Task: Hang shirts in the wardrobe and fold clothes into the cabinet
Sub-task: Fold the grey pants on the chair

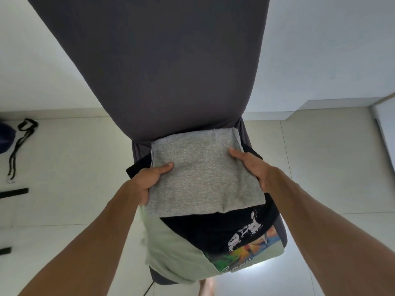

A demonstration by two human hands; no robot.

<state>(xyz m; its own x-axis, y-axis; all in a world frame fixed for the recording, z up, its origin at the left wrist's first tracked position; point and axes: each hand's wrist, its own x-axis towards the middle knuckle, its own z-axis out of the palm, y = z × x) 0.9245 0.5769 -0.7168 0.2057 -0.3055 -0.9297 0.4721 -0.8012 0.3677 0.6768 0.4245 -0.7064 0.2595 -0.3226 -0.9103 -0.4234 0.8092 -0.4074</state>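
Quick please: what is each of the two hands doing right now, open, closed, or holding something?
Left hand: holding the left edge of the folded grey garment, thumb on top.
Right hand: holding the garment's right edge, thumb on top.

Folded grey garment (pixel 203 174): flat rectangular fold, topmost on the stack. Black printed shirt (pixel 226 227): folded, directly beneath, white graphic visible. Pale green shirt (pixel 171 248): lowest, colourful "Summer" print, draped over the seat edge.

Two bare forearms, no sleeves in view, left hand (pixel 149 181), right hand (pixel 254 167), no rings or watch
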